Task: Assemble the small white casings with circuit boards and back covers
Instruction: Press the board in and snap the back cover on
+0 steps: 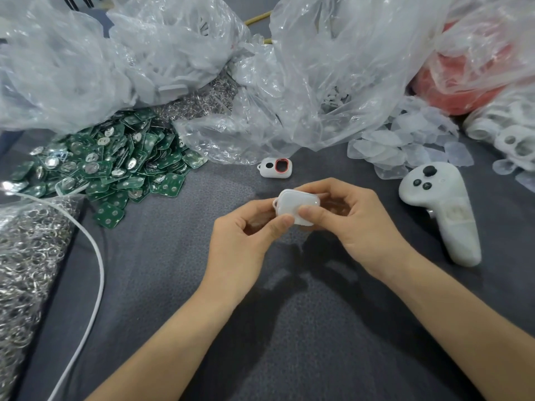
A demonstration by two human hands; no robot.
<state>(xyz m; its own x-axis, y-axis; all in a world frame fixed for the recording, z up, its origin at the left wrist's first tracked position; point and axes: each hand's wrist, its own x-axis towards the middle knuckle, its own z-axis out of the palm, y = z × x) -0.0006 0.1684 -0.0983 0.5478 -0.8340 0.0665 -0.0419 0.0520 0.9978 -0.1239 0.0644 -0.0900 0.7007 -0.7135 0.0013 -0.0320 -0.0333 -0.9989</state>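
Observation:
A small white casing (295,204) with its smooth back cover facing up is held between both hands above the dark grey cloth. My left hand (246,241) grips its left side, thumb pressed on the cover's near edge. My right hand (350,224) grips its right side, thumb also on the cover. Another white casing (275,168) with a red-rimmed opening lies on the cloth just beyond. A heap of green circuit boards (115,163) lies at the left. Translucent back covers (405,149) are piled at the right.
A white hand controller (445,209) lies to the right of my hands. Crumpled clear plastic bags (318,82) fill the back. A bag of metal rings (26,261) and a white cable (95,256) lie at the left. More white casings (509,137) sit at the far right.

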